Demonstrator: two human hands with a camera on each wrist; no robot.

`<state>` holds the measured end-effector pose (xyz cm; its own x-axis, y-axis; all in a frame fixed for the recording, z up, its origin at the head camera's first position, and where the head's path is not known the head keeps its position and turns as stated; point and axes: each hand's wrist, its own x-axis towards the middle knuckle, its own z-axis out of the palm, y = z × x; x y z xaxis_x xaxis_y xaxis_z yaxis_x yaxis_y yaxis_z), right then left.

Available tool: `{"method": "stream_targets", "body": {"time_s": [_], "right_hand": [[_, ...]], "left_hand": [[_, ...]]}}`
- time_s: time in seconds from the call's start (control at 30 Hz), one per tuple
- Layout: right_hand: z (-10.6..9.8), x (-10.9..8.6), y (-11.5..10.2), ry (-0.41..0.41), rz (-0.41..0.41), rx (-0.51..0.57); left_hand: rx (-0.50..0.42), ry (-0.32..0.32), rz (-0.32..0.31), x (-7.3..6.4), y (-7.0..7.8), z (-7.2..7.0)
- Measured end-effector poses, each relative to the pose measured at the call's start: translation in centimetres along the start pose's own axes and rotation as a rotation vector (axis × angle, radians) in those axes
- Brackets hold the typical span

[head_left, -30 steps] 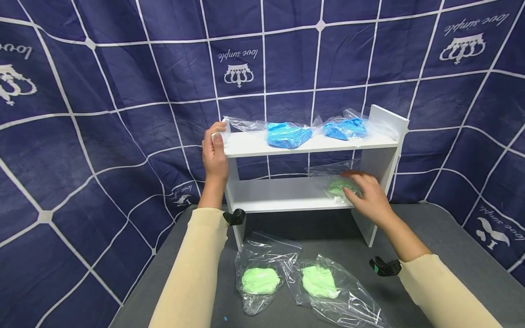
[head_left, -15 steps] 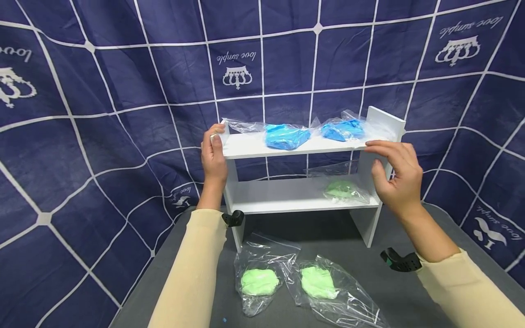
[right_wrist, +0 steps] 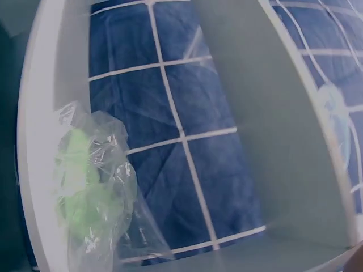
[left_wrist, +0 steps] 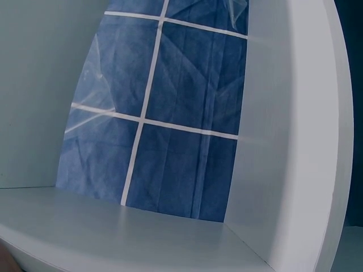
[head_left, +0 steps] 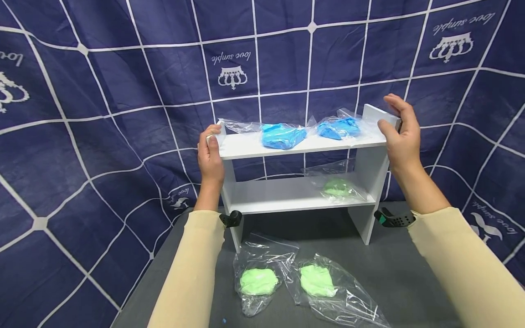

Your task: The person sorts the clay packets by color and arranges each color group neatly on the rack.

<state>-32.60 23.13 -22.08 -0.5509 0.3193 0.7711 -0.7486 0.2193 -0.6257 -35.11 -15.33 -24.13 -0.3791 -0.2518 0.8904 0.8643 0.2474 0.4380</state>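
A white shelf unit is held upright between the fingers of two hands. Its left end panel is gripped near the top by the left hand, the fingers clamped on the edge. The other end panel is straddled by the right hand, with thumb and fingers apart; whether the panel is pinched cannot be told. Along the top board, between both hands' fingers, lie a bagged blue lump and, nearer the right fingers, a second blue lump, also bagged. Below the right fingers, on the lower board, a bagged green lump is seen. Farther below, between the hands, two bagged pale-green lumps are spread on a grey tabletop. Beyond the fingers, the scene is backed by a navy cloth lined with white.
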Motion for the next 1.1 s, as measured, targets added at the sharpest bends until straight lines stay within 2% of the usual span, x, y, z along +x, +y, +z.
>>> {"method": "stream_targets", "body": {"time_s": [0.1, 0.17, 0.37, 0.47, 0.57, 0.73, 0.9, 1.0, 1.1], "right_hand": [[0.1, 0.9, 1.0, 0.001, 0.079, 0.188], [-0.2, 1.2, 1.5, -0.01, 0.105, 0.255], [-1.4, 1.3, 2.7, -0.164, 0.237, 0.263], [-1.7, 1.2, 3.4, -0.204, 0.281, 0.291], [-1.6, 1.2, 4.0, -0.203, 0.269, 0.331], [-1.2, 1.2, 4.0, -0.175, 0.23, 0.327], [-1.2, 1.0, 4.0, -0.161, 0.223, 0.317], [-1.1, 0.8, 4.1, -0.159, 0.207, 0.302], [-1.0, 1.0, 4.0, -0.159, 0.179, 0.285]], "left_hand": [[-0.006, 0.004, -0.002, 0.0, 0.2, -0.1], [-0.015, 0.0, -0.01, 0.0, 0.2, -0.1], [-0.018, -0.002, 0.001, 0.0, 0.3, 0.0], [-0.012, -0.001, 0.002, 0.1, 0.4, 0.0], [-0.004, -0.005, -0.006, 0.1, 0.3, -0.1], [0.006, 0.001, -0.004, 0.1, 0.1, -0.3], [0.017, -0.007, -0.002, 0.1, -2.0, -0.4], [0.058, -0.028, -0.028, 0.0, -3.0, -0.7], [0.091, -0.061, -0.081, -0.5, -3.1, -1.0]]}}
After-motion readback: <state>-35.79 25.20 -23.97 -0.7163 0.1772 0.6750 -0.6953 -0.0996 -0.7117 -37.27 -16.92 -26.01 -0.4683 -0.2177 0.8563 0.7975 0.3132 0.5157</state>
